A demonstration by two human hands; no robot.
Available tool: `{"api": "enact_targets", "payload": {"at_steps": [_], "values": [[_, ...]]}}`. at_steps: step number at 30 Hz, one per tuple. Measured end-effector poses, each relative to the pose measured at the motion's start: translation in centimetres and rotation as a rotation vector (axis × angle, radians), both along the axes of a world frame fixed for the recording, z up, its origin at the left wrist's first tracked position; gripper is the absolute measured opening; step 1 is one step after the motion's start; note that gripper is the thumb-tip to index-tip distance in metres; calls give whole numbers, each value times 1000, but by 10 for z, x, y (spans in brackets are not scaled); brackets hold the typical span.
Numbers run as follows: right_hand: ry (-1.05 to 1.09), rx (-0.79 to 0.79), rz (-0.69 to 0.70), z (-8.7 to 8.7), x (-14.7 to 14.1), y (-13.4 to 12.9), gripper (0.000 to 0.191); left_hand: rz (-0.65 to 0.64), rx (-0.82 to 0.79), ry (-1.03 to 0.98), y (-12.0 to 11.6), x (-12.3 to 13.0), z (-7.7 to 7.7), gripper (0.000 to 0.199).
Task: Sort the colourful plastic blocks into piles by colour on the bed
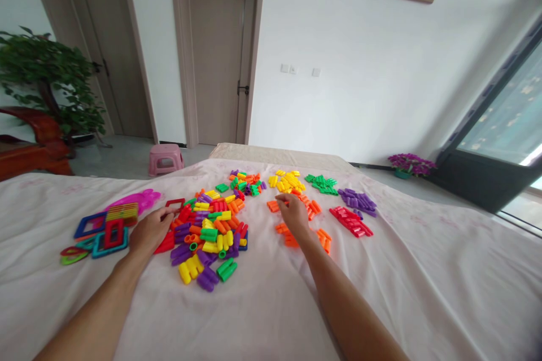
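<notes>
Two hands: left hand (150,229) at the left edge of the big mixed pile (212,223); right hand (295,215) among the orange blocks (292,237).
Left fingers: bent, next to a red frame (175,201); whether they grip anything, I cannot tell.
Right fingers: drawn close together, tips low over the blocks; whether one is pinched between them cannot be made out.
Orange blocks: one loose group in several clumps, around the right hand.
Big mixed pile: one, between the hands, five colours jumbled.
Small mixed pile (249,185): one, beyond the big one.
Sorted so far: five single-colour groups, the orange plus one each of yellow blocks (288,181), green blocks (322,184), purple blocks (358,201) and red blocks (351,221).
Left to sort: both mixed piles, so I judge the colour sorting partway along.
Single blocks: too crowded to count.
Frames: four I can pick out, the red one plus a blue frame (90,217), a light blue frame (110,250) and a second red frame (107,234) farther left.
Cloth (262,304): one, pale, beneath everything.
</notes>
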State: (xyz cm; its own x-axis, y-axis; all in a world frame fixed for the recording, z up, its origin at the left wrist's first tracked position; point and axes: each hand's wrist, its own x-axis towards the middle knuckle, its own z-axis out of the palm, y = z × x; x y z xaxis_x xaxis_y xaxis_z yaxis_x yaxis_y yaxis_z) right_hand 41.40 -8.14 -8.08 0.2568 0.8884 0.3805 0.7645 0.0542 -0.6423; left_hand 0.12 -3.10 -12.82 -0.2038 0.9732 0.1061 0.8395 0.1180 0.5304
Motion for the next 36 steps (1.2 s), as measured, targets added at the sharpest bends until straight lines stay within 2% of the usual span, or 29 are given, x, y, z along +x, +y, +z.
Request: {"api": "enact_targets", "payload": {"at_steps": [2, 4, 9, 13, 17, 19, 22, 25, 28, 32, 36], "values": [[1, -33, 176, -6, -21, -3, 24, -5, 7, 2, 0, -1, -1, 49], [-42, -71, 278, -12, -42, -7, 23, -7, 14, 5, 1, -1, -1, 49], [-40, -181, 336, -23, -73, -17, 19, -2, -2, -2, -1, 0, 2, 49], [136, -180, 358, -28, -76, -10, 10, -3, -1, 27, -1, 0, 2, 52], [449, -68, 347, -20, -50, 5, 17, -23, -34, 85, 3, -5, -1, 59], [475, 30, 245, -11, -21, 10, 21, -27, -45, 98, 6, -8, -4, 61], [333, 145, -15, -1, 35, 9, 23, -33, -54, 95, 10, -11, -8, 61], [238, 152, -277, 3, 91, 1, 34, -26, -71, 90, 11, -12, -9, 63], [154, 101, -486, 0, 132, -12, 41, -23, -92, 90, 11, -11, -9, 65], [23, -59, -658, -8, 159, -30, 46, -17, -91, 86, 12, -12, -10, 66], [-197, -123, -743, -18, 162, -37, 46, -23, -73, 75, 13, -14, -13, 64]]}}
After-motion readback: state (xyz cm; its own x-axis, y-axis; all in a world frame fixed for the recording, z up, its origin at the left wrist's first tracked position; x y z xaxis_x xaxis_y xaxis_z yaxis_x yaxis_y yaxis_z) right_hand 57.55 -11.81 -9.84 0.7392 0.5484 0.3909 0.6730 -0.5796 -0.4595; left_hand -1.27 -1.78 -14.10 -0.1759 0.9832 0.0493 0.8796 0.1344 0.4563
